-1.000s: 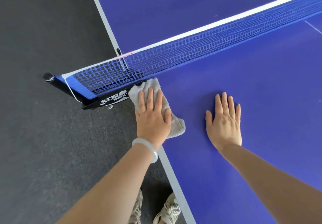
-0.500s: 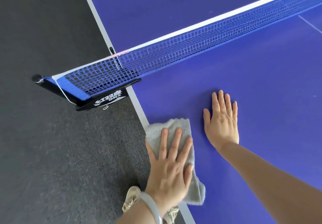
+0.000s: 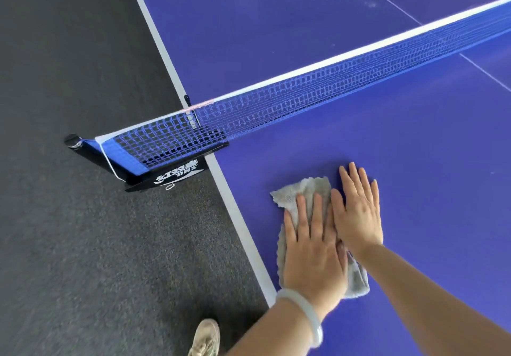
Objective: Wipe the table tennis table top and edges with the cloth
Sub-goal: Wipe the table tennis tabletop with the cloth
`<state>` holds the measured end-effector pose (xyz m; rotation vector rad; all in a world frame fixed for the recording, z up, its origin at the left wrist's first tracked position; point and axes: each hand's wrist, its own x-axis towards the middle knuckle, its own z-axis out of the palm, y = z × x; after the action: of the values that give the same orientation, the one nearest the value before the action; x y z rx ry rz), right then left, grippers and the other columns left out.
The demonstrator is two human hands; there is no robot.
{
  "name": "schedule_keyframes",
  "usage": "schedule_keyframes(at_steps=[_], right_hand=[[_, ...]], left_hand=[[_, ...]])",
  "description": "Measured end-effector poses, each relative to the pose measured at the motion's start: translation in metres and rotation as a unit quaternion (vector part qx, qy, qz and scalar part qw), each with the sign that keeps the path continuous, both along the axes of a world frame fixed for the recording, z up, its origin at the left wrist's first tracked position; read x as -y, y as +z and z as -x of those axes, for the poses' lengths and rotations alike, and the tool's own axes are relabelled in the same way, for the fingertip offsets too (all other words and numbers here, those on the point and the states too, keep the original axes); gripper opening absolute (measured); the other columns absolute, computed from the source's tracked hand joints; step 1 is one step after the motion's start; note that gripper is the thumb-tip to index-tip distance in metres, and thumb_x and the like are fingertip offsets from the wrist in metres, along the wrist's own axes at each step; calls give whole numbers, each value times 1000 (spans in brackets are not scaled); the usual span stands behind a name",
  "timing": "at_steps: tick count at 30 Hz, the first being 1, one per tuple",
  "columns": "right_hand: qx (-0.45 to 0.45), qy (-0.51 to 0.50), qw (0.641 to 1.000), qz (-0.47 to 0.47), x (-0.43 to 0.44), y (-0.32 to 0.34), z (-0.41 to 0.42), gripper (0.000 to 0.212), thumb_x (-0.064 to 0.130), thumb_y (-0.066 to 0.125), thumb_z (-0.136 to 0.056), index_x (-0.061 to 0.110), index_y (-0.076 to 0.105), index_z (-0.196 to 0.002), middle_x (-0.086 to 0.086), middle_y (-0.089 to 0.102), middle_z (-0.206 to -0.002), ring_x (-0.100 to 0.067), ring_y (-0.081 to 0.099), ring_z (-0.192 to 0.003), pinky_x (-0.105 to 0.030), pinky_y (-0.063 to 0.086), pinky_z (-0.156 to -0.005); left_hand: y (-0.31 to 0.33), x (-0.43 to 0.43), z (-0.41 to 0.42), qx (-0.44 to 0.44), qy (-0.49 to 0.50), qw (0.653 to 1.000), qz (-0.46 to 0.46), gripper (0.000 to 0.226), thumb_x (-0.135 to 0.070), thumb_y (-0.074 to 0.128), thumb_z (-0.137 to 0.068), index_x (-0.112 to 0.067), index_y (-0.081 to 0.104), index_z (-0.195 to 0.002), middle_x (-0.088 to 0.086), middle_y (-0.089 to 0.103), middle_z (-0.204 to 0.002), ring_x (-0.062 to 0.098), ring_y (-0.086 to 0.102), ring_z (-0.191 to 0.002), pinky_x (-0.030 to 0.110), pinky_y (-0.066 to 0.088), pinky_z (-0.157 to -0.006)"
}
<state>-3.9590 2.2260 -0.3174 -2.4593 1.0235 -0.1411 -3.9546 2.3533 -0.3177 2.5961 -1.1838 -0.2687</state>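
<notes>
My flat left hand [image 3: 312,247] is sliding the cloth [image 3: 304,189] inward from the edge [image 3: 237,211], toward my flat right hand [image 3: 356,211]. Top wiping is starting, I judge.

Floor [image 3: 69,79]: dark grey, speckled, carpet-like texture, filling the left side of the view. Light is soft and even, and the floor reads a little paler toward the lower edge. A blue mesh net [image 3: 304,95] with a white top band runs from lower left to upper right. Its black clamp bracket [image 3: 177,174], printed with a white logo, juts out over the floor. A black post end [image 3: 72,141] sits at the outer tip.
</notes>
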Motion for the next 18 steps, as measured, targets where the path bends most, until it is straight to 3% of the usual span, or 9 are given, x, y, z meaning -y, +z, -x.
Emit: schedule_keyframes(at_steps=[3, 5, 7, 9, 11, 13, 15, 18], right_hand=[[116, -48, 989, -79, -2, 17, 9, 49, 11, 41, -104, 17, 36, -152, 13, 24, -161, 6, 8, -146, -36, 7, -125], [157, 30, 987, -3, -24, 24, 11, 45, 7, 39, -103, 13, 44, -147, 5, 34, -158, 0, 17, -149, -36, 13, -124], [112, 147, 980, 68, -57, 17, 11, 47, 14, 34, -101, 6, 47, -146, -5, 38, -156, -16, 27, -149, -36, 18, -121], [14, 210, 972, 105, -78, 7, 5, 54, 24, 27, -101, 6, 39, -150, -7, 31, -159, -23, 28, -149, -38, 17, -118], [-16, 221, 968, 118, -66, 1, -5, 56, 29, 27, -102, 9, 33, -153, -4, 26, -161, -21, 22, -150, -38, 15, -118], [-34, 243, 960, 131, -32, -2, -22, 56, 32, 22, -104, 12, 24, -156, 0, 18, -164, -15, 12, -153, -36, 9, -122], [-62, 224, 963, 134, 21, -1, -45, 57, 35, 13, -105, 17, 9, -159, 4, 4, -166, -9, -5, -153, -32, -4, -124], [-85, 62, 988, 115, 85, 0, -90, 57, 32, 15, -106, 19, 0, -160, 4, -4, -167, -10, -10, -153, -33, -8, -124]], left_hand=[[13, -13, -22, -129, 7, 979, 155, 55, -30, 21, -102, -21, 22, -157, -5, 3, -167, 12, -4, -153, 42, 2, -123], [19, -24, -66, -94, 61, 967, 228, 49, -15, 31, -99, -15, 42, -147, -1, 28, -160, 12, 17, -150, 42, 12, -122], [16, -28, -112, -14, 66, 979, 193, 49, -1, 40, -94, -5, 47, -142, 8, 37, -155, 22, 27, -148, 47, 17, -122], [8, -20, -150, 13, 12, 995, 101, 54, 2, 41, -97, -3, 35, -150, 9, 26, -160, 22, 17, -151, 43, 10, -124], [-3, -8, -173, 36, -33, 998, 43, 56, -6, 35, -102, -6, 19, -156, 6, 11, -165, 20, 3, -153, 36, 0, -124], [-10, 0, -185, 46, -56, 997, 32, 54, -15, 30, -105, -6, 15, -157, 6, 7, -165, 20, 1, -153, 36, 0, -124], [-12, 5, -188, 57, -59, 996, 31, 53, -23, 25, -106, -7, 18, -157, 6, 11, -165, 19, 5, -153, 37, 4, -125], [-15, 5, -187, 60, -50, 996, 32, 55, -29, 19, -105, -10, 18, -157, 3, 12, -165, 15, 7, -152, 33, 2, -124]])
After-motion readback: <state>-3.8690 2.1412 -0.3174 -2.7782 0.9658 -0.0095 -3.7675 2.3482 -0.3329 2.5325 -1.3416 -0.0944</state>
